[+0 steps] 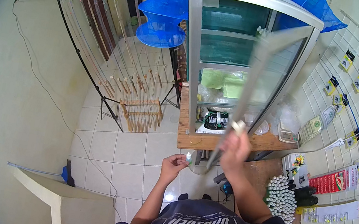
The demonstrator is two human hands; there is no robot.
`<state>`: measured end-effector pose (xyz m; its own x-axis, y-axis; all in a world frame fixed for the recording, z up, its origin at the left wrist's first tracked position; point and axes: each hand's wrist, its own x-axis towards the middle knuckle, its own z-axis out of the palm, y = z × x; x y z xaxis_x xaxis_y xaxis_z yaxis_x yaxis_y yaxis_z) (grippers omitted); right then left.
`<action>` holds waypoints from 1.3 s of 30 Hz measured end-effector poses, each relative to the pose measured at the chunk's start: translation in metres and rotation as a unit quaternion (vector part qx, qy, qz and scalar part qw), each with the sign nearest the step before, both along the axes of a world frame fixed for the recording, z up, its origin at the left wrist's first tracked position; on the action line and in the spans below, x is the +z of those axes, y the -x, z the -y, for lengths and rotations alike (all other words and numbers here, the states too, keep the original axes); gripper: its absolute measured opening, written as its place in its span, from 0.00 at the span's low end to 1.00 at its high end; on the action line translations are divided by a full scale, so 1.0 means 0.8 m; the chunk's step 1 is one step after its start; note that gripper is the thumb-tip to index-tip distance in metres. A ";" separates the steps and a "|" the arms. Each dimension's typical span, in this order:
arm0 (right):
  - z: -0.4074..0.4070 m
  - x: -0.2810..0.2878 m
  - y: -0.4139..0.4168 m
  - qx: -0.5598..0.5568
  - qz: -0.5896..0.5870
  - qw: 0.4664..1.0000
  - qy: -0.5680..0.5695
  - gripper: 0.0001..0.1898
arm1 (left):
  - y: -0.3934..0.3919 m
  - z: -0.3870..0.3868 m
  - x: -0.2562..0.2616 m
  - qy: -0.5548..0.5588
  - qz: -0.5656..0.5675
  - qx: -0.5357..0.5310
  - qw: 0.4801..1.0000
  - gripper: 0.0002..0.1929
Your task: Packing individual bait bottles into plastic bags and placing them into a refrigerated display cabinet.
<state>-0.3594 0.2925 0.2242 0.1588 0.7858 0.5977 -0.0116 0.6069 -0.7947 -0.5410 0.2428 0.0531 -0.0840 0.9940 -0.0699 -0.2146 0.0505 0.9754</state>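
My left hand (174,165) holds a small dropper bottle (188,157) by its side, between thumb and fingers. Its cap is white and the lower part looks blue-green. Farther up and to the right, my right hand (235,152) grips the edge of a metal-framed glass door (256,75), which stands ajar. A pale knob-like piece (238,126) shows at the fingertips; hand and door are blurred. Behind the door rises a display cabinet (187,41), with green sheets (212,78) and a black printed packet (217,119) inside.
The cabinet stands on a wooden table (185,140). Many white-capped bottles (281,198) crowd a lower table at right, near a digital scale (288,136). Hanging packets line a wire grid (343,83). Fishing rods hang on a black rack (81,55) at left, beside blue nets (164,12).
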 end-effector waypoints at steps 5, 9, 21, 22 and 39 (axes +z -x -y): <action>0.056 0.001 -0.092 -0.116 -0.103 0.988 0.020 0.23 | 0.004 -0.003 -0.003 0.005 -0.005 0.004 1.000 0.11; 0.055 -0.025 -0.192 -0.211 -0.054 0.974 -0.060 0.25 | 0.004 -0.010 -0.008 0.008 -0.022 -0.014 1.000 0.11; 0.023 -0.011 -0.344 -0.071 -0.151 0.986 0.010 0.28 | -0.022 -0.034 -0.010 0.003 -0.013 -0.033 0.999 0.12; 0.019 -0.018 -0.351 -0.141 -0.169 0.975 0.018 0.29 | -0.024 -0.035 -0.011 0.002 -0.010 -0.036 0.999 0.13; 0.032 -0.003 -0.211 -0.668 0.258 0.619 -0.322 0.17 | -0.044 -0.063 -0.011 -0.016 -0.020 -0.062 0.998 0.13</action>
